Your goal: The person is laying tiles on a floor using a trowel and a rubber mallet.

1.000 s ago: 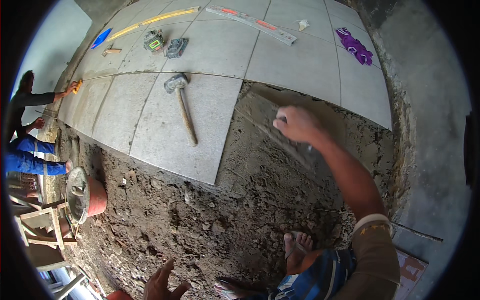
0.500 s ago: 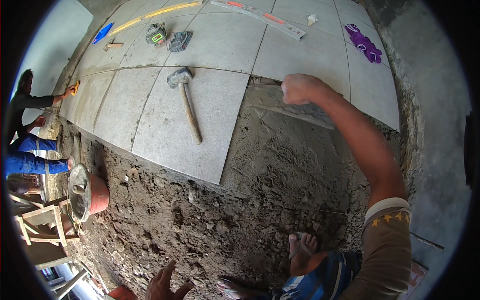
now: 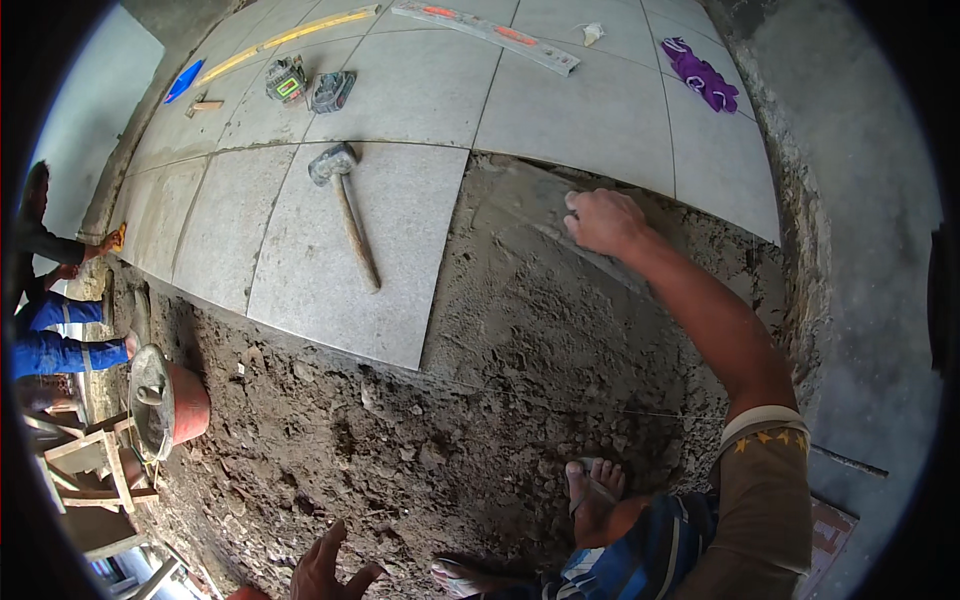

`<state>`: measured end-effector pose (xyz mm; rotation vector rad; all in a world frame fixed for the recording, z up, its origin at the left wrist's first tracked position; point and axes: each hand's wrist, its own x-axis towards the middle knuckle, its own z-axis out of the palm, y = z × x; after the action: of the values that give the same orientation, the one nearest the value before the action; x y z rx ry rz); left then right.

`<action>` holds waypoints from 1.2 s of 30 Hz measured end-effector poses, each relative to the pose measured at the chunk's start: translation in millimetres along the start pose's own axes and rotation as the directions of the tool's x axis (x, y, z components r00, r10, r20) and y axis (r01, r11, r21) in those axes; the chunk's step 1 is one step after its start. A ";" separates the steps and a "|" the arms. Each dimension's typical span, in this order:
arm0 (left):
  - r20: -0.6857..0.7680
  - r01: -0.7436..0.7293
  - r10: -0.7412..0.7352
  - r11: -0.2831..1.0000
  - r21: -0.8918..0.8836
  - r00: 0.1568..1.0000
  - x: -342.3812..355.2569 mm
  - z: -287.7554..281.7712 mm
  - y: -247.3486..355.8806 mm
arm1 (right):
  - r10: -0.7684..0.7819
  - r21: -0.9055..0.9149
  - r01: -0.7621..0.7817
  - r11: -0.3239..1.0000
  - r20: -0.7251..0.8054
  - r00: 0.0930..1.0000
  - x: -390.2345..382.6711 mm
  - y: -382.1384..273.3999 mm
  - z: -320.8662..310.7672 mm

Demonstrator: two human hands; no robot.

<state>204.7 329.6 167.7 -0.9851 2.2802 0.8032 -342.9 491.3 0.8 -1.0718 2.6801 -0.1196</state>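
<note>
At the lower edge, the left hand (image 3: 325,570) is held with its fingers parted and loosely bent; nothing is seen to be grasped by it, and its lower part is cut off by the edge of the view. To its right, 2 sandalled feet (image 3: 598,485) are set on rough, clumpy soil (image 3: 350,450), below striped blue shorts (image 3: 640,550). By the left side, a red bucket (image 3: 192,400) is stood near a wooden frame (image 3: 95,465).

Farther out, a bed of wet mortar (image 3: 540,330) is spread up to the tiles. There the right hand (image 3: 603,222) is curled closed, knuckles up, on a flat, mortar-smeared board (image 3: 530,205), which is laid slantwise on the mortar just beside the tile edge. Whether the board is gripped by a handle or by its rim cannot be told, as the underside of the grip is hidden.

To the left of the mortar, a mallet (image 3: 352,225) is laid on a pale tile (image 3: 400,290). At the far left, a yellow pad (image 3: 119,237) is held against the tiling by a co-worker (image 3: 50,260).

Beyond, 2 boxy devices (image 3: 287,80), a small hammer (image 3: 205,106), a purple cloth (image 3: 700,75), a grey level (image 3: 490,37) and a long yellow bar (image 3: 290,36) are scattered over the farther tiles.
</note>
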 end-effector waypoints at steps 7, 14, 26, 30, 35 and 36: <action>-0.046 -0.038 0.039 0.999 0.012 0.998 -5.3 -3.3 2.5 | -0.116 0.184 0.090 0.979 0.139 0.983 -78.6 65.9 -9.7; -0.031 -0.002 0.003 0.999 0.048 1.000 4.1 11.5 7.2 | -0.291 0.368 0.232 0.900 0.111 0.950 0.1 68.6 -41.2; 0.018 0.189 -0.189 0.982 -0.026 0.982 7.0 24.7 19.4 | -0.061 0.274 -0.061 0.960 0.414 0.908 135.1 65.2 -55.6; 0.002 0.098 -0.098 0.995 -0.035 0.995 14.8 22.1 12.9 | 0.048 0.116 -0.111 0.987 0.443 0.895 89.5 142.3 -64.0; 0.024 0.089 -0.089 0.996 0.011 0.996 21.1 17.7 4.1 | 0.225 0.095 -0.278 0.956 0.369 0.902 -38.3 253.5 -73.2; 0.037 0.084 -0.085 0.996 0.015 0.996 21.6 17.5 3.9 | 0.295 0.085 -0.325 0.942 0.252 0.922 -67.1 264.9 -70.4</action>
<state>192.8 333.9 142.7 -1.0442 2.1934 0.7631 -491.3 728.5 37.7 -0.5715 2.5464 -0.0920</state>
